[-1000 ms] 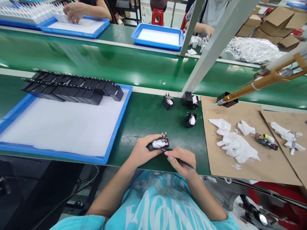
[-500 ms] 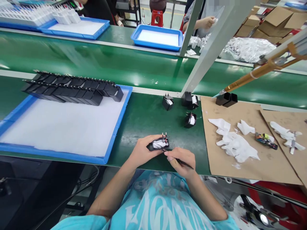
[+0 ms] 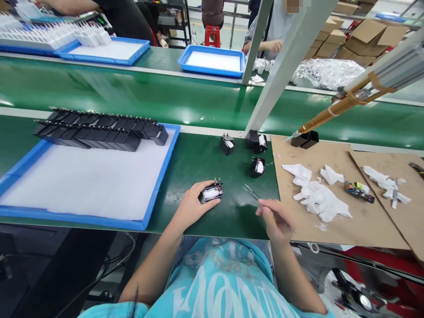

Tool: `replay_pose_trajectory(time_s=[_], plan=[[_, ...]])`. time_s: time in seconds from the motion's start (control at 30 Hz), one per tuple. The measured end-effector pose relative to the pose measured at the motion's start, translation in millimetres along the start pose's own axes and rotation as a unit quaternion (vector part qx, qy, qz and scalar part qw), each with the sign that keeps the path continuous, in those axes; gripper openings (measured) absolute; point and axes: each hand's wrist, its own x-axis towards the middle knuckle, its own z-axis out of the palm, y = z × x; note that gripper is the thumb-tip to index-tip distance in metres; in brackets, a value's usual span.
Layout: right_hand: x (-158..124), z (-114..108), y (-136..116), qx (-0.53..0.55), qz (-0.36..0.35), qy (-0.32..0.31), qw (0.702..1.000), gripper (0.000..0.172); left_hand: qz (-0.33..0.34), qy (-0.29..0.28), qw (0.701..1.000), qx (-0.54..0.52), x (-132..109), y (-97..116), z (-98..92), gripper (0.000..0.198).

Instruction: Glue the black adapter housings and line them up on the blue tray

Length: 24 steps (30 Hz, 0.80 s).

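Observation:
On the green bench, my left hand [image 3: 192, 206] is closed around a small black plug adapter housing [image 3: 212, 192]. White material fills its open side, and two metal pins stick up at the back. My right hand [image 3: 277, 221] grips a pair of tweezers [image 3: 252, 192], whose tips point up and left, apart from the housing. Three similar adapters stand farther back: one adapter [image 3: 227, 144] alone, another [image 3: 261, 143] beside a black case, and a third [image 3: 257, 167] nearer me.
A blue tray [image 3: 168, 154] on the left carries rows of black adapters [image 3: 96, 130]. To the right, cardboard [image 3: 308, 229] holds crumpled white wipes [image 3: 319, 198], a circuit board [image 3: 359, 191] and black cases [image 3: 305, 139]. An amber dispensing syringe [image 3: 318, 118] slants above. People sit across the bench.
My right hand has drawn the tweezers out of the adapter and moved right. My left hand still holds the adapter. The whole view has shifted slightly.

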Motion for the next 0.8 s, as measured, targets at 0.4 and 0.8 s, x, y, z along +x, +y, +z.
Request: replay_pose_trajectory(time_s=[0.4, 0.8], plan=[[5, -46, 19, -0.178, 0.012, -0.002, 0.984, 0.024, -0.021, -0.129, 0.973, -0.191, 30, 7, 8.1, 0.031], [3, -46, 31, -0.199, 0.021, -0.013, 0.980, 0.019, 0.178, -0.067, 0.972, 0.136, 9, 14, -5.2, 0.048]])
